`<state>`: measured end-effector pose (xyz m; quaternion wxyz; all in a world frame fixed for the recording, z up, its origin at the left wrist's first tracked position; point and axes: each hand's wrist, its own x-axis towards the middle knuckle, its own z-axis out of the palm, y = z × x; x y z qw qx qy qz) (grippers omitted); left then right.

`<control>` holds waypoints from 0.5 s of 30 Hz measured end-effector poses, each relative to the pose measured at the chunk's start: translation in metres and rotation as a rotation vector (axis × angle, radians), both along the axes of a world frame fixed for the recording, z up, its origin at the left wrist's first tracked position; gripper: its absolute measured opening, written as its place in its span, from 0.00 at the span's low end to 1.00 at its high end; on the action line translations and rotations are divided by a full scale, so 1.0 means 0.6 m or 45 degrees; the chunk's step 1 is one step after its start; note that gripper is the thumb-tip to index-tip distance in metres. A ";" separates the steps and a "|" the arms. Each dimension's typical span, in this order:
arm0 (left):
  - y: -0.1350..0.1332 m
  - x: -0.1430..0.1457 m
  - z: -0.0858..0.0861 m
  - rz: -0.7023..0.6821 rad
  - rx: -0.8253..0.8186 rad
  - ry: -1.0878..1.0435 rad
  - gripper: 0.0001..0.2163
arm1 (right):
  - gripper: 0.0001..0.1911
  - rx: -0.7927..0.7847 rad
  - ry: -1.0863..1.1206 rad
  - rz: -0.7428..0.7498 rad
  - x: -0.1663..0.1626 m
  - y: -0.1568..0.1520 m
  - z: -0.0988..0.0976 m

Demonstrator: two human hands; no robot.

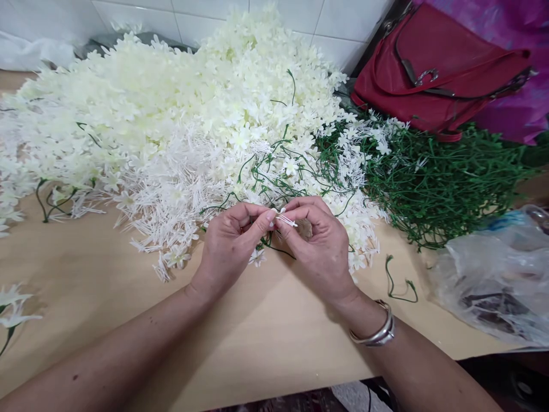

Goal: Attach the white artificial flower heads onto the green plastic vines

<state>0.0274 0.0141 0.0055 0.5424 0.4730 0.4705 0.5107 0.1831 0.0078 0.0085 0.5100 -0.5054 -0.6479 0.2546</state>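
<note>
My left hand (pixel 234 243) and my right hand (pixel 321 246) meet over the front of the flower pile, fingertips almost touching. A small white stamen piece (pixel 286 220) with thin prongs shows between the thumb and fingers of my right hand, which is closed on it. In a pinch, my left thumb and forefinger press on a small pale piece at the same spot, mostly hidden by the fingertips. Just behind the hands lie white artificial flowers (pixel 240 137), loose white stamens (pixel 171 177) and thin green stems (pixel 274 180).
On the right is a heap of green stems (pixel 446 177), with a red handbag (pixel 441 68) behind it. A clear plastic bag (pixel 497 274) lies at the right edge. Two loose stems (pixel 401 297) rest nearby. Finished-looking flowers (pixel 15 312) sit at far left. White tiles (pixel 206 26) rise behind.
</note>
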 end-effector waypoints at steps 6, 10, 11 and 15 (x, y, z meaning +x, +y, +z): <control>-0.002 -0.003 -0.004 -0.052 0.036 0.006 0.09 | 0.07 -0.049 0.106 0.023 0.003 0.005 -0.010; 0.000 -0.002 -0.006 -0.017 0.055 -0.035 0.08 | 0.05 -0.096 0.201 0.117 0.010 0.010 -0.009; 0.000 -0.003 -0.006 0.006 0.059 -0.038 0.08 | 0.04 -0.101 0.193 0.135 0.013 0.011 -0.007; 0.002 -0.004 -0.005 0.103 0.048 -0.045 0.08 | 0.10 -0.030 0.084 -0.035 0.027 0.013 0.006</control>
